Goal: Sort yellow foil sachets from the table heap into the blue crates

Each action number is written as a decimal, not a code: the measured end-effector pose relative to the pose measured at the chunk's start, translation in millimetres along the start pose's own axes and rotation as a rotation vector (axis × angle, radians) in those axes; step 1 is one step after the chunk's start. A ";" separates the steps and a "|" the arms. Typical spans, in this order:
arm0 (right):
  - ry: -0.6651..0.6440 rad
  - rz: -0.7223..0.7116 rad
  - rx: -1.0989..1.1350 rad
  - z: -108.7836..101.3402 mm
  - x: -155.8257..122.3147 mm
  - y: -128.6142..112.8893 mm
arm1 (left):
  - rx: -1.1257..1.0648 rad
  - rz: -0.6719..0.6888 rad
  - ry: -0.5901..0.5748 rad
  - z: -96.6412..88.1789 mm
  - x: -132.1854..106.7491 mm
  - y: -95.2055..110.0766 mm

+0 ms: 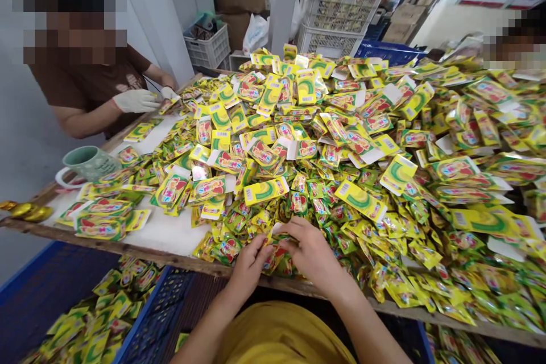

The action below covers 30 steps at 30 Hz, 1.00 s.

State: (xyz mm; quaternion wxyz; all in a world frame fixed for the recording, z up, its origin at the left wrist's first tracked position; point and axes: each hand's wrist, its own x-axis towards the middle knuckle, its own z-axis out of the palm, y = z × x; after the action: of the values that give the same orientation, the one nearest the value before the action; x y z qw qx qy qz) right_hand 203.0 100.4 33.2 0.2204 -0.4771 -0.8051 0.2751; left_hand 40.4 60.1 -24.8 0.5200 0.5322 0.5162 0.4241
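Note:
A big heap of small yellow-green sachets (pixel 341 142) covers the table (pixel 162 233). At the near edge my left hand (pixel 249 264) and my right hand (pixel 309 253) meet over a small bunch of sachets (pixel 277 259). Both hands have their fingers curled round it, thumbs on top. The bunch shows red and green print between my fingers; how many packets it holds is hidden.
A person in white gloves (pixel 136 100) handles sachets at the table's far left. A green mug (pixel 87 164) stands near the left edge. Blue crates (pixel 102 318) with sachets sit below the near edge. White crates (pixel 341 5) are stacked behind; another person is at the far right.

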 end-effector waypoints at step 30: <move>0.039 -0.151 -0.042 4.3 1.6 -0.6 | -0.105 -0.018 -0.089 -3.6 4.5 -12.7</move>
State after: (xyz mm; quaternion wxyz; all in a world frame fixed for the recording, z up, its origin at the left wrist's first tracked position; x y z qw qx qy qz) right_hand 199.2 100.7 30.5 0.2460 -0.4246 -0.8400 0.2315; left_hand 36.0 64.0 -37.4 0.5735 0.5180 0.4743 0.4218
